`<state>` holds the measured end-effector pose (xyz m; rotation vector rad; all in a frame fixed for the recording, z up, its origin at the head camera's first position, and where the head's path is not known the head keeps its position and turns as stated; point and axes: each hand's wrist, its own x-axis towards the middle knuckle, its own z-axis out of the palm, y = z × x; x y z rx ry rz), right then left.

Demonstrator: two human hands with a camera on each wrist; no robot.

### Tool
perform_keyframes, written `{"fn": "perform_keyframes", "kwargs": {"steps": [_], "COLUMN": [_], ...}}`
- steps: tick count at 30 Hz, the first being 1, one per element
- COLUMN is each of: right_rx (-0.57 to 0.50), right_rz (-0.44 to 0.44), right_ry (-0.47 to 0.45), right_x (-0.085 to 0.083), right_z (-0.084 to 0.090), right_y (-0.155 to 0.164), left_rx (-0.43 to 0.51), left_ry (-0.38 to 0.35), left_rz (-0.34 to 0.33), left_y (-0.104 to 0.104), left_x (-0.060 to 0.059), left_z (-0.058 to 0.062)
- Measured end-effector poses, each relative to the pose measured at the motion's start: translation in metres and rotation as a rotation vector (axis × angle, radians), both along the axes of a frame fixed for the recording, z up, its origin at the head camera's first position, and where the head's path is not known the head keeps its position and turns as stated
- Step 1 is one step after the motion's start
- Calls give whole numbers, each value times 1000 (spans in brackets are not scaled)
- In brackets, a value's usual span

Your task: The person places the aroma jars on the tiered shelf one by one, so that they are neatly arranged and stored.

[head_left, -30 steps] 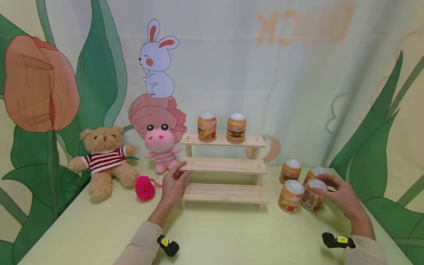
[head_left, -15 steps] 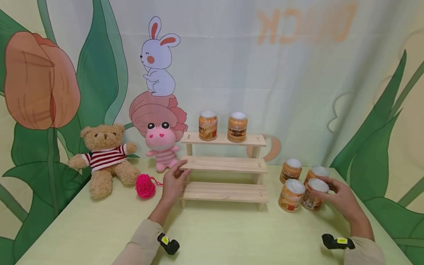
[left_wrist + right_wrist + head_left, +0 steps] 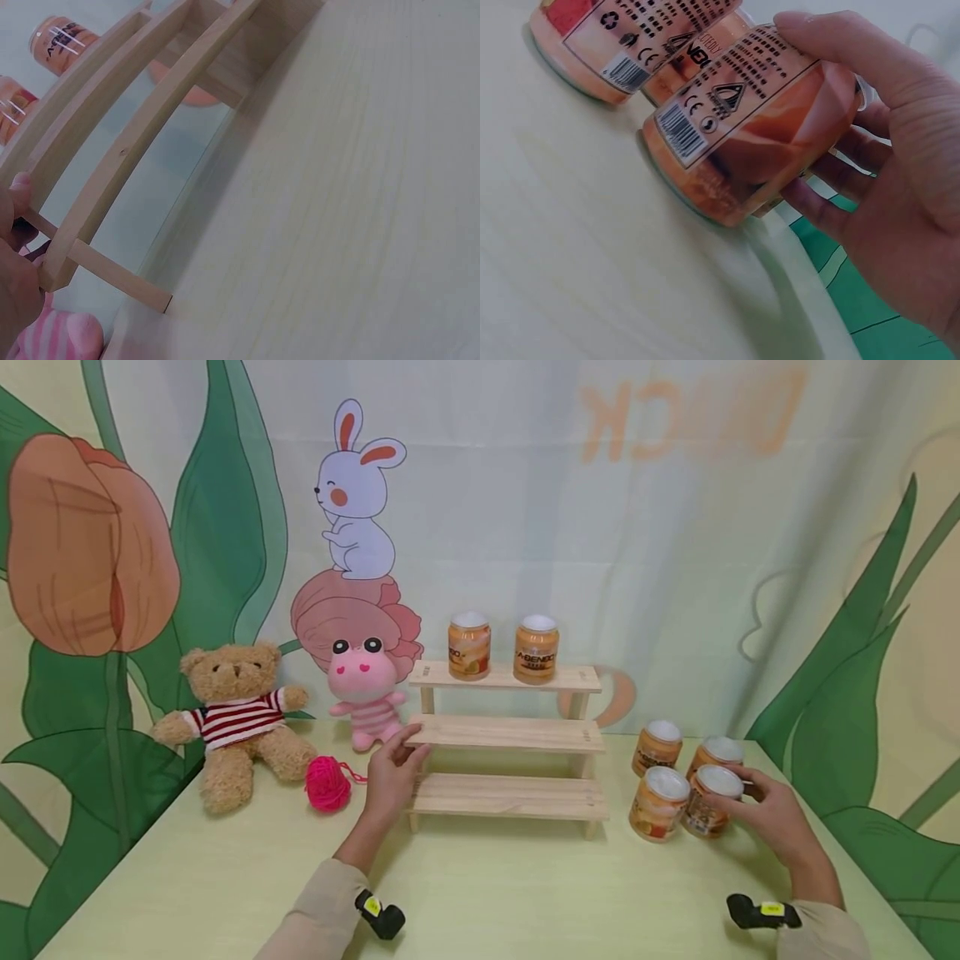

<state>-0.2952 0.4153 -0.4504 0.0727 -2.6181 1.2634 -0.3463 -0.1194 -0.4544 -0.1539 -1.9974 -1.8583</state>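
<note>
Head view shows a wooden stand (image 3: 510, 735) with three steps on a table (image 3: 510, 893). The left hand (image 3: 393, 781) pinches the left end of its middle step, fingers and thumb bent round the edge. The right hand (image 3: 772, 810) has its thumb and fingers curled round the front right jar (image 3: 707, 814), far over on the right side of the table. Three more orange jars are close to it: a front left jar (image 3: 657, 807), a back left jar (image 3: 657, 752) and a back right jar (image 3: 720, 750). On the top step, a left top jar (image 3: 469, 647) and a right top jar (image 3: 536, 652) stand upright, a bit apart. To the left of the stand sit a pink toy (image 3: 365, 681) and a teddy bear (image 3: 242, 722) in a striped shirt. A ball of bright pink yarn (image 3: 327, 785) lies near the bear's foot.
</note>
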Motion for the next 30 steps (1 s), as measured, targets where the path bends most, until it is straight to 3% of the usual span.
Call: {"fn": "perform_keyframes", "kwargs": {"steps": [8, 16, 30], "right_rx": [-9, -122, -179], "right_rz": [-27, 17, -1], "right_ry": [1, 2, -15], "right_x": [3, 3, 5], "right_z": [-2, -6, -8], "right_y": [-2, 1, 0], "left_rx": [-13, -17, -14], "left_ry": [20, 26, 30], "left_rz": [8, 9, 12], "left_y": [0, -1, 0], "left_x": [0, -1, 0], "left_z": [1, -1, 0]}}
